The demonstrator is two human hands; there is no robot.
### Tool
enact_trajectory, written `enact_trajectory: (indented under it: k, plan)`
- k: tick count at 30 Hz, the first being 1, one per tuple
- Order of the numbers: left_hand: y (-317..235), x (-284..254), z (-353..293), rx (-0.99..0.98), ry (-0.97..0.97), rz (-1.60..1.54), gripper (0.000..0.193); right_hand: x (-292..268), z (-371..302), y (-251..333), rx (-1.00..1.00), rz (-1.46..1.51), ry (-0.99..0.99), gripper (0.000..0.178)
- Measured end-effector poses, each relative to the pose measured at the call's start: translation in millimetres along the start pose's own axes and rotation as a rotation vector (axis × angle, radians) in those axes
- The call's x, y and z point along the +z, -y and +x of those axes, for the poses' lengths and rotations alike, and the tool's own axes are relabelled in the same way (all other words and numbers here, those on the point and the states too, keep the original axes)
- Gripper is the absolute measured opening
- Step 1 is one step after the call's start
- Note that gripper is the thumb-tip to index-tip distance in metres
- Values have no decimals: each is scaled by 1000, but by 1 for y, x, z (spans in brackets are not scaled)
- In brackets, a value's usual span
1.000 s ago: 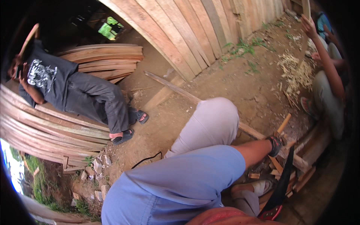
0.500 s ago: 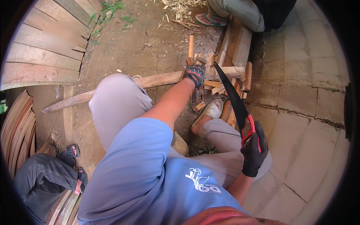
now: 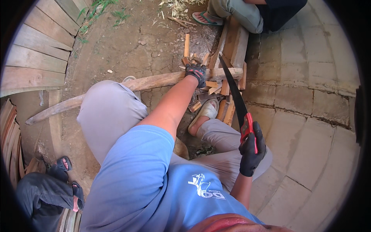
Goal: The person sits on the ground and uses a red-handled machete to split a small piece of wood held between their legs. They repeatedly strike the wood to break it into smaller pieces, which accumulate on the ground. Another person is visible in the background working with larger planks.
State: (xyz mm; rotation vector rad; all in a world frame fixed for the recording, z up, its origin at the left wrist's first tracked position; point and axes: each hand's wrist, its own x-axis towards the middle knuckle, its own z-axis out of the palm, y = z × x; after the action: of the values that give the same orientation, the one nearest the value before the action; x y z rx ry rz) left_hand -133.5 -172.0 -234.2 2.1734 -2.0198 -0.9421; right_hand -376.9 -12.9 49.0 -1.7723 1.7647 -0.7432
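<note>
A long rough wooden pole (image 3: 116, 89) lies across the dirt, its right end resting on a thick timber block (image 3: 234, 43). My gloved left hand (image 3: 196, 72) presses down on the pole near that end. My gloved right hand (image 3: 252, 149) grips the red handle of a black-bladed hand saw (image 3: 234, 94). The blade slants up and left, with its tip near the pole's right end. Several short wood offcuts (image 3: 221, 92) lie under and around the pole end, beside my sandalled foot (image 3: 205, 111).
A seated person's leg and sandal (image 3: 216, 15) are at the top, behind the timber block. Another person's legs and sandals (image 3: 58, 181) are at the lower left. Wooden planks (image 3: 34, 50) are stacked at the upper left. Paved stone ground (image 3: 309, 116) lies to the right.
The view swung from the left side of the yard down to the pole. Since half a second ago my hands hold nearly the same pose, the saw blade a little nearer the pole end.
</note>
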Motion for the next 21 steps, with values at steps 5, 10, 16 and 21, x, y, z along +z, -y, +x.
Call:
enact_trajectory:
  k: [5, 10, 16, 21]
  plan:
    - [12, -7, 12, -13, 167, -75, 80, 40, 40, 2, 31, -27, 60, 42]
    - [9, -1, 20, 19, 203, -67, 59, 93, 93, -32, -171, -12, 79, 42]
    - [7, -12, 13, 29, 244, -90, 80, 148, 141, -43, -105, 35, 33, 40]
    - [11, -4, 14, -10, 169, -101, 80, 166, 151, -59, -161, -39, 82, 40]
